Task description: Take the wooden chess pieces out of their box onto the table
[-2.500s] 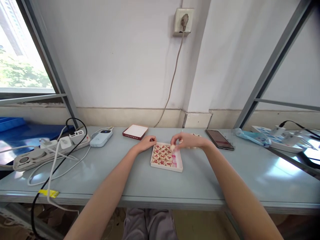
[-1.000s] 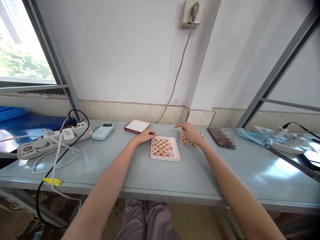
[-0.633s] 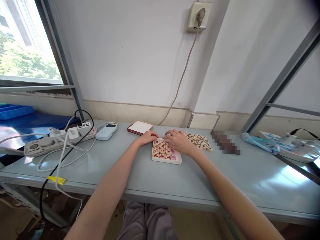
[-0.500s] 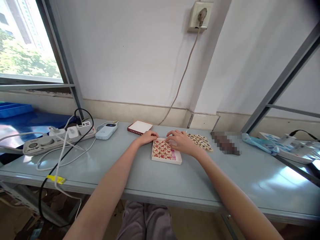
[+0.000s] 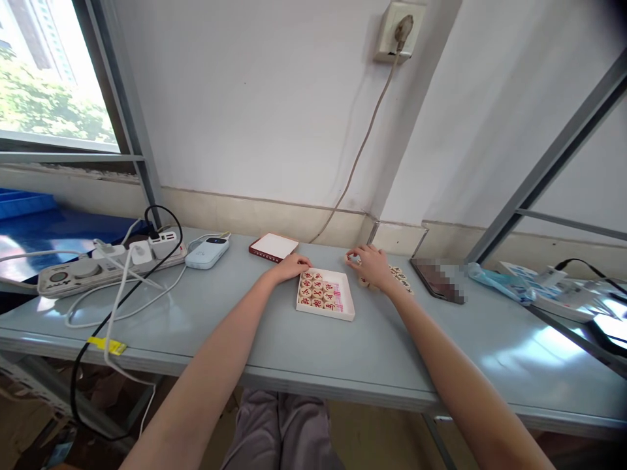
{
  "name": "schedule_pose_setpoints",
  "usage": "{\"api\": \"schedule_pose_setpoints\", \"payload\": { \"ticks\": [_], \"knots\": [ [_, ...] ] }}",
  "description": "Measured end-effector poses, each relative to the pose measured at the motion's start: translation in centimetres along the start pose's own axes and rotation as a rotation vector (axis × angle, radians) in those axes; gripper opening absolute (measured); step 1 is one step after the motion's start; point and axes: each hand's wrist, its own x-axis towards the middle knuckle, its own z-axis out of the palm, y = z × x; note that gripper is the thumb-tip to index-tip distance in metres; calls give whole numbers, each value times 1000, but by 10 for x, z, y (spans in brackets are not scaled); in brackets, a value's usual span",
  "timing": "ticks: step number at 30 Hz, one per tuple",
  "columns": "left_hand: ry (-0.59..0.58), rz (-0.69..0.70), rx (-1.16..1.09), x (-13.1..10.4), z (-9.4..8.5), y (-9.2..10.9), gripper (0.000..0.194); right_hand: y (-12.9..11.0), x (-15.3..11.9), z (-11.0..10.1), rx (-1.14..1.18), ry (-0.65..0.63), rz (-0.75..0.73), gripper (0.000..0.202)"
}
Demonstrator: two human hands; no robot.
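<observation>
A shallow white box (image 5: 349, 300) holds rows of round Chinese chess pieces (image 5: 317, 294) with red characters, and its right side shows bare floor with pink print. My left hand (image 5: 291, 267) is closed at the box's upper left corner, fingertips on the rim. Right of the box, my right hand (image 5: 371, 266) hovers over a group of loose chess pieces with dark characters (image 5: 400, 279), partly covering them. Its thumb and forefinger are pinched around a pale chess piece (image 5: 351, 258), whose face I cannot read.
Behind the box lies a dark red lid (image 5: 274, 247) with a white inside. A phone (image 5: 435, 281), partly blurred out, and a blue plastic bag (image 5: 499, 282) lie to the right. At left are a white device (image 5: 208, 252), a power strip (image 5: 73, 277) and loose cables.
My right hand has moved from above the box to the loose pieces at the right. The box's upper right corner, earlier under that hand, now shows. My left hand stays at the box.
</observation>
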Motion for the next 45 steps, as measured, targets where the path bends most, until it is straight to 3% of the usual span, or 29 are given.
{"api": "schedule_pose_setpoints", "payload": {
  "ticks": [4, 9, 24, 29, 34, 39, 45],
  "knots": [
    [-14, -1, 2, -2, 0, 4, 30, 14, -1, 14, -151, -51, -7, 32],
    [-5, -9, 17, -4, -1, 8, 30, 20, -5, 16, -184, -85, 0, 33],
    [-11, 5, 12, -2, 0, 0, 31, 16, -10, 7, -117, -94, 46, 35],
    [-17, 8, 29, -3, -1, 3, 30, 13, -8, -4, 31, -146, 63, 36],
    [-25, 11, 41, -3, 0, 6, 29, -7, -13, -31, 403, -358, -117, 31],
    [-14, 21, 32, -2, 1, 2, 30, -37, -19, -40, 506, -575, -334, 30],
    [-19, 33, 35, 0, 0, 1, 30, -43, -19, -27, 474, -478, -334, 28]
  ]
}}
